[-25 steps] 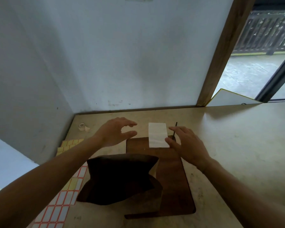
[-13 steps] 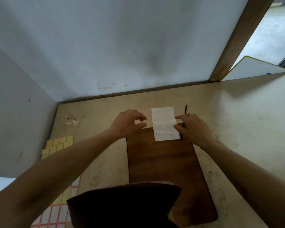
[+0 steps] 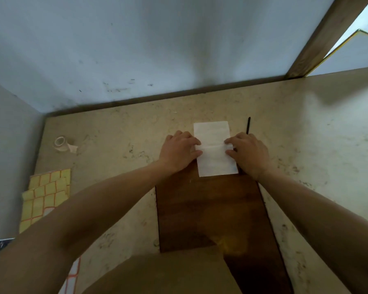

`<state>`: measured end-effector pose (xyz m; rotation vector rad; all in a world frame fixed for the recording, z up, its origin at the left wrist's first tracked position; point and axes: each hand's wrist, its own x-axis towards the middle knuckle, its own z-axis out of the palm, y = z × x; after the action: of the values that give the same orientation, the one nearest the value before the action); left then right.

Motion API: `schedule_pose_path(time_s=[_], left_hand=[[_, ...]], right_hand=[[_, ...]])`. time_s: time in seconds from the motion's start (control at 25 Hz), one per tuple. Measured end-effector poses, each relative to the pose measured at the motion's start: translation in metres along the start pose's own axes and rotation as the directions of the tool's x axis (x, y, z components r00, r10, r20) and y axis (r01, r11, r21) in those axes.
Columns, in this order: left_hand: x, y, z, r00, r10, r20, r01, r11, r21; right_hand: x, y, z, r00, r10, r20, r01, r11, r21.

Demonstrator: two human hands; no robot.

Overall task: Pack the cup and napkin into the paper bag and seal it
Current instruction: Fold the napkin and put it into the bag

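A white folded napkin [image 3: 214,149] lies flat, half on the far end of a dark wooden board [image 3: 204,209] and half on the table. My left hand [image 3: 179,152] pinches its left edge and my right hand [image 3: 248,154] pinches its right edge, both at mid-height, where a small crease shows. The brown paper bag [image 3: 162,274] fills the bottom of the view, close to the camera and blurred. No cup is in view.
A thin black stick [image 3: 248,125] lies right of the napkin. A tape roll [image 3: 61,143] sits at the far left, with yellow and white sticker sheets [image 3: 45,194] along the left edge. Walls close the table's back and left sides.
Both hands have closed in onto the napkin's side edges and now grip it. The view has tilted down and moved closer, pushing the bag to the bottom edge.
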<state>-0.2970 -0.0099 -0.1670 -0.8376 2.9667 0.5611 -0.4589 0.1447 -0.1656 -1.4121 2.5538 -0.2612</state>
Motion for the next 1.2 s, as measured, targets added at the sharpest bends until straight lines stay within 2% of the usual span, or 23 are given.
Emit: schedule_pose_path(time_s=[0.56,0.68,0.8,0.88,1.0,1.12,1.2], left_hand=[[0.012,0.006,0.007,0.995,-0.047,-0.082,0.042,0.997,-0.060],[0.003,0.007,-0.010,0.994,0.014,-0.113,-0.025,0.995,-0.100],[-0.015,0.013,-0.046,0.990,0.067,-0.122,-0.093,0.970,-0.225],[-0.035,0.021,-0.078,0.984,0.056,-0.169,-0.109,0.940,-0.323],[-0.071,0.039,-0.132,0.968,-0.026,-0.251,-0.115,0.840,-0.530],[-0.114,0.062,-0.181,0.948,-0.116,-0.297,-0.144,0.675,-0.724],[-0.142,0.077,-0.206,0.933,-0.161,-0.321,-0.170,0.589,-0.790]], right_hand=[[0.008,0.002,0.005,0.997,0.034,-0.067,-0.027,0.994,0.107],[0.003,-0.004,-0.007,0.995,0.047,-0.090,-0.029,0.981,0.193],[-0.011,-0.016,-0.038,0.995,0.031,-0.098,0.006,0.936,0.351],[-0.028,-0.031,-0.069,0.999,0.024,-0.040,0.002,0.839,0.545],[-0.063,-0.060,-0.122,1.000,-0.018,0.016,-0.002,0.574,0.819],[-0.104,-0.096,-0.169,0.998,-0.065,-0.005,0.025,0.303,0.953],[-0.127,-0.118,-0.188,0.996,-0.074,0.046,-0.033,0.163,0.986]])
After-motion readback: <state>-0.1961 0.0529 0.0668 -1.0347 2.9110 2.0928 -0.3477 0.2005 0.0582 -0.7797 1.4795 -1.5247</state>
